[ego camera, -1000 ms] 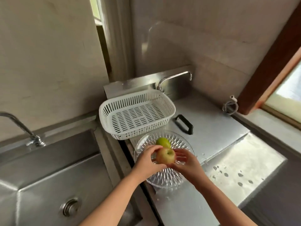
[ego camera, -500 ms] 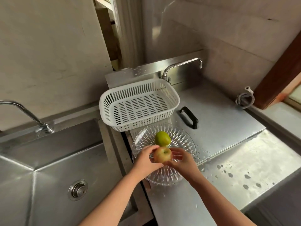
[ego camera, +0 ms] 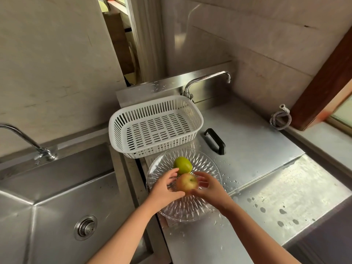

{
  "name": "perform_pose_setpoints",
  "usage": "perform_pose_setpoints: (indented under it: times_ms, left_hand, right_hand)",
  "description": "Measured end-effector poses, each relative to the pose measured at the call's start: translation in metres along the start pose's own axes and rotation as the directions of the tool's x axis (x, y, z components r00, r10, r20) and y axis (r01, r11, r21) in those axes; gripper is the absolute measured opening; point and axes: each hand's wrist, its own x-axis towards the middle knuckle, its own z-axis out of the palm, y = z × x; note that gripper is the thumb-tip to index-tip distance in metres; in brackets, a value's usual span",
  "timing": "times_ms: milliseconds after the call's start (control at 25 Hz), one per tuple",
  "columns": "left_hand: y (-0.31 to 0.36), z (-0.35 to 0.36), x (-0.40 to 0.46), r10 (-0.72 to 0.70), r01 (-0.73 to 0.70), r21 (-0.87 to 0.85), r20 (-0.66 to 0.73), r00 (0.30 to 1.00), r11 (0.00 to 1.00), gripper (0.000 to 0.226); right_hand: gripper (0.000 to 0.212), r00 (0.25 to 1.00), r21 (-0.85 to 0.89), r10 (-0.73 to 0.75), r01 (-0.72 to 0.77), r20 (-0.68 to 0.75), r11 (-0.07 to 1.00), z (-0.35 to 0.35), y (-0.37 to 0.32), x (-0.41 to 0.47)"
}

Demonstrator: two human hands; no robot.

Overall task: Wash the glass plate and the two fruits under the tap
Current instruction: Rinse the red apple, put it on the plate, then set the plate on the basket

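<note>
A clear cut-glass plate [ego camera: 209, 166] rests on the steel counter beside the sink. A green fruit [ego camera: 182, 165] lies in its far half. Over the plate's middle sits a reddish-yellow apple [ego camera: 186, 183], cupped between both hands. My left hand [ego camera: 165, 189] presses on its left side with fingers curled round it. My right hand [ego camera: 210, 187] holds its right side, fingers spread over the top. I cannot tell whether the apple touches the plate.
An empty white slotted basket [ego camera: 155, 126] stands just behind the plate. One tap [ego camera: 207, 80] rises at the back; another tap [ego camera: 24, 140] stands over the deep steel sink [ego camera: 57, 206] on the left. A black handle [ego camera: 215, 141] sits on the steel cover. Water drops dot the counter.
The camera view has tilted down and shifted, so the sink shows more. Both hands stay around the apple over the plate; the right fingers have spread a little.
</note>
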Motion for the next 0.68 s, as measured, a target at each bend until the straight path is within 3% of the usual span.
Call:
perform_pose_setpoints:
  times_ms: [80,160,240,320,400,480,560,680]
  left_hand:
    - [0.001,-0.01,-0.003,-0.001,-0.001,-0.03,-0.075,0.997,1.0,0.065]
    - [0.001,-0.021,-0.006,-0.025,0.023,-0.012,-0.23,0.973,1.0,0.053]
    - [-0.001,-0.034,-0.008,-0.096,0.12,0.037,-0.389,0.916,0.992,0.048]
    - [-0.004,-0.043,-0.01,-0.201,0.257,0.06,-0.464,0.863,0.964,0.052]
    - [-0.006,-0.046,-0.012,-0.345,0.36,-0.045,-0.416,0.841,0.932,0.056]
    - [-0.009,-0.044,-0.015,-0.473,0.401,-0.281,-0.269,0.839,0.872,0.057]
    - [-0.011,-0.044,-0.017,-0.513,0.411,-0.402,-0.186,0.838,0.818,0.06]
    - [-0.013,-0.049,-0.019,-0.519,0.422,-0.439,-0.125,0.846,0.793,0.069]
  right_hand:
    - [0.06,1.0,-0.016,-0.02,0.02,0.007,1.0,-0.012,0.001,0.001]
    - [0.049,0.989,-0.131,-0.079,0.063,-0.125,0.989,-0.028,0.003,0.003]
    - [0.042,0.944,-0.339,-0.148,0.041,-0.294,0.94,-0.046,0.006,0.01]
    - [0.046,0.935,-0.467,-0.145,-0.025,-0.323,0.884,-0.059,0.008,0.018]
    - [0.052,0.961,-0.48,-0.055,-0.086,-0.272,0.873,-0.06,0.008,0.024]
    - [0.053,0.966,-0.408,0.028,-0.135,-0.256,0.903,-0.057,0.008,0.028]
    - [0.045,0.962,-0.319,0.081,-0.166,-0.262,0.933,-0.055,0.006,0.029]
    - [0.043,0.958,-0.122,0.184,-0.214,-0.218,0.969,-0.057,0.004,0.025]
